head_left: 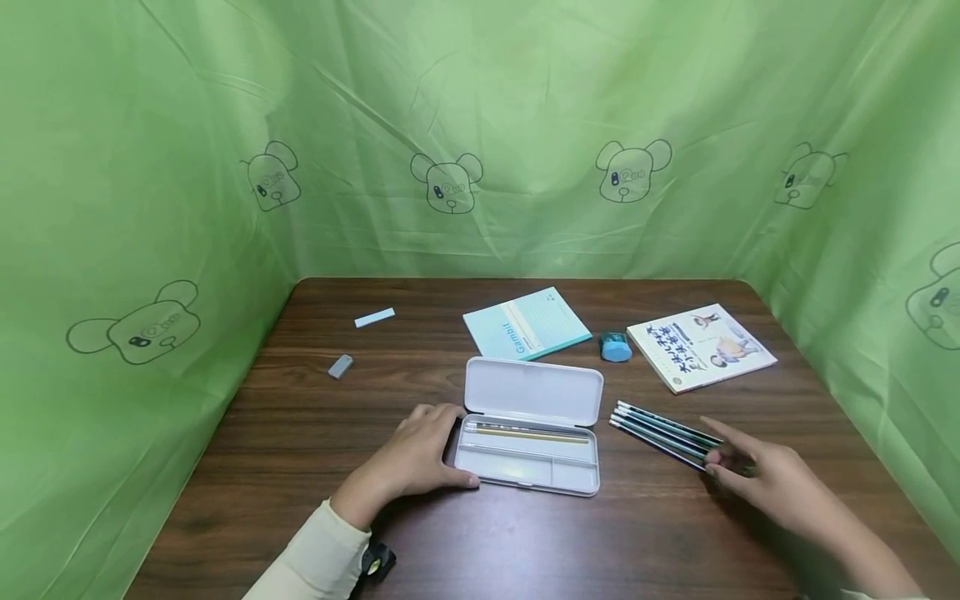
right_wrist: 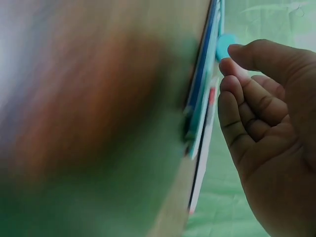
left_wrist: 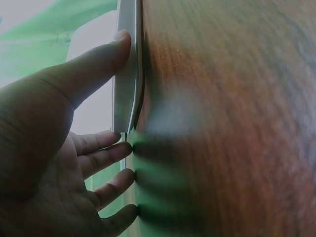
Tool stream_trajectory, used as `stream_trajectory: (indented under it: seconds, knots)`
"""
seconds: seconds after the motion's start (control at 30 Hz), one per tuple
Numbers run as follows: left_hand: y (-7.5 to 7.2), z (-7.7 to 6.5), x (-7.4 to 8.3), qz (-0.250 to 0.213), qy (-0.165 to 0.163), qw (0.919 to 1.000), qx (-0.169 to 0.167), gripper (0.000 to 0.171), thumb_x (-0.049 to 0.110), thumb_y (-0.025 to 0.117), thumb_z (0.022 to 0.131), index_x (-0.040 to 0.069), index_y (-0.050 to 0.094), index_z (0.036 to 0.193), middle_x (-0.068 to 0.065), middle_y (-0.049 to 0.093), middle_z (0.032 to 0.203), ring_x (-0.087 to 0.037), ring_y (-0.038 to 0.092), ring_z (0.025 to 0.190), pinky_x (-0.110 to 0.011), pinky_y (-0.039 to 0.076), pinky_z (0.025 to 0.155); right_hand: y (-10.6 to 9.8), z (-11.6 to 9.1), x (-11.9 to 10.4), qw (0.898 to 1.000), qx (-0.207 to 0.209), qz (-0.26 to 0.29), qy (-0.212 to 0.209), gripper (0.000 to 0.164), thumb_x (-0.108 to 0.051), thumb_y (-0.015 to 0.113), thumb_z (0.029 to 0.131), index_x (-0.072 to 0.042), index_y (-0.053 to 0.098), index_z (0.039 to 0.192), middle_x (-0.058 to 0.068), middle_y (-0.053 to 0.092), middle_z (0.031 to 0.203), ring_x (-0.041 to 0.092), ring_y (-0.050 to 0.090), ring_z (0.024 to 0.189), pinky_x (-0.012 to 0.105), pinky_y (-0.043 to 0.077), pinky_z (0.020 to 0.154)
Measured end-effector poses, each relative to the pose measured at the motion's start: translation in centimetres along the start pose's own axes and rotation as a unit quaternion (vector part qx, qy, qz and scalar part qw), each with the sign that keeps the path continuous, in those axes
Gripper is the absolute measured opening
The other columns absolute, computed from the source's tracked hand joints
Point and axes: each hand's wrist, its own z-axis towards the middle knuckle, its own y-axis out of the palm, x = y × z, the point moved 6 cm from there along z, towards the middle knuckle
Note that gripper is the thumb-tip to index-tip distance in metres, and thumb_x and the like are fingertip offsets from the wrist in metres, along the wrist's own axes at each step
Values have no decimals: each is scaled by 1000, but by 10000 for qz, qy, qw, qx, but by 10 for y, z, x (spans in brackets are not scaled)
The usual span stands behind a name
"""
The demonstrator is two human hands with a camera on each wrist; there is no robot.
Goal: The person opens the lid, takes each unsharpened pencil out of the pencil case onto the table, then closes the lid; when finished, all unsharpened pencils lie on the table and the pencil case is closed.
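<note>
A white pencil case point(head_left: 573, 478) lies with its lid raised, a few pencils point(head_left: 532, 434) in its back compartment. My left hand point(head_left: 420, 450) holds its left end, the thumb along the front edge and fingers by the back left corner. In the left wrist view, the thumb presses the case wall point(left_wrist: 126, 94) and the other fingertips reach down to the table. Right of the case lies a bundle of several dark pencils point(head_left: 663, 433). My right hand point(head_left: 765, 479) hovers at their near right ends, fingers loosely bent; the right wrist view shows a gap between fingertips and pencils point(right_wrist: 202, 84).
Behind the case lie a light blue notebook point(head_left: 525, 325), a blue sharpener point(head_left: 615, 347) and a white illustrated book point(head_left: 701, 346). On the left are a grey eraser point(head_left: 341, 367) and a small pale strip point(head_left: 374, 317). Green curtains point(head_left: 480, 100) enclose the wooden table point(head_left: 300, 450).
</note>
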Motion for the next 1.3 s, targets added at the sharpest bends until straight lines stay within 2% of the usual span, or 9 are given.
stream_trajectory:
  seconds: [0.13, 0.23, 0.37, 0.47, 0.57, 0.67, 0.8, 0.97, 1.3]
  knots:
    - [0, 0, -2, -2, -77, 10000, -16, 96, 55, 100, 78, 11, 58, 152, -10, 63, 157, -39, 53, 144, -64, 46, 118, 6, 22, -25, 9992, -39, 271, -282, 69, 3, 91, 86, 0, 65, 150, -15, 79, 94, -10, 64, 82, 15, 52, 71]
    - [0, 0, -3, 0, -96, 10000, 10, 96, 55, 101, 77, 11, 58, 152, -10, 63, 158, -39, 53, 145, -63, 46, 119, 16, 42, -48, 9976, -154, 489, -459, 68, 0, 91, 88, -2, 66, 150, -14, 82, 96, -7, 68, 88, 19, 57, 77]
    - [0, 0, -3, -27, -69, 10000, 8, 96, 55, 101, 77, 11, 58, 151, -10, 63, 157, -40, 53, 145, -64, 45, 119, 41, 68, -80, 9924, -750, 873, -445, 62, -8, 87, 96, -7, 64, 154, -14, 83, 102, -5, 70, 97, 26, 60, 84]
    - [1, 0, -2, -80, -56, 10000, -7, 96, 55, 101, 77, 11, 58, 151, -10, 64, 157, -40, 53, 145, -64, 45, 119, 62, 84, -103, 9855, -1214, 1058, -528, 58, -10, 82, 101, -7, 63, 156, -13, 83, 105, -4, 70, 98, 28, 62, 83]
    - [2, 1, -1, -119, -42, 9999, 4, 95, 54, 101, 77, 12, 58, 151, -10, 64, 156, -39, 53, 144, -63, 45, 119, 81, 95, -122, 9820, -1504, 922, -672, 57, -11, 79, 104, -7, 61, 158, -9, 84, 109, -2, 71, 97, 28, 62, 81]
    - [2, 1, 0, -125, -12, 9999, 19, 94, 54, 101, 77, 12, 58, 150, -9, 65, 155, -38, 54, 143, -63, 45, 119, 95, 101, -136, 9810, -1662, 511, -864, 59, -13, 77, 105, -6, 58, 160, -7, 84, 112, 3, 75, 100, 30, 64, 84]
    - [1, 2, 1, -123, 21, 9999, 29, 93, 54, 100, 78, 12, 59, 149, -9, 66, 154, -37, 54, 142, -63, 45, 119, 104, 103, -147, 9806, -1610, 26, -1114, 60, -10, 78, 104, -2, 58, 160, -4, 85, 114, 11, 79, 107, 37, 66, 91]
    - [-1, 1, 2, -142, 33, 9999, 46, 92, 53, 101, 78, 12, 59, 149, -10, 66, 154, -37, 54, 141, -63, 45, 119, 108, 103, -151, 9815, -1448, -133, -1248, 58, -6, 79, 102, 0, 60, 157, -1, 85, 113, 15, 81, 106, 39, 67, 91]
    - [0, -1, -1, -129, 25, 9999, 58, 89, 53, 101, 77, 13, 60, 146, -10, 66, 153, -38, 55, 141, -64, 45, 119, 111, 106, -157, 9800, -1462, -144, -1346, 58, -3, 82, 100, 0, 63, 154, -4, 82, 106, 6, 76, 98, 35, 67, 87]
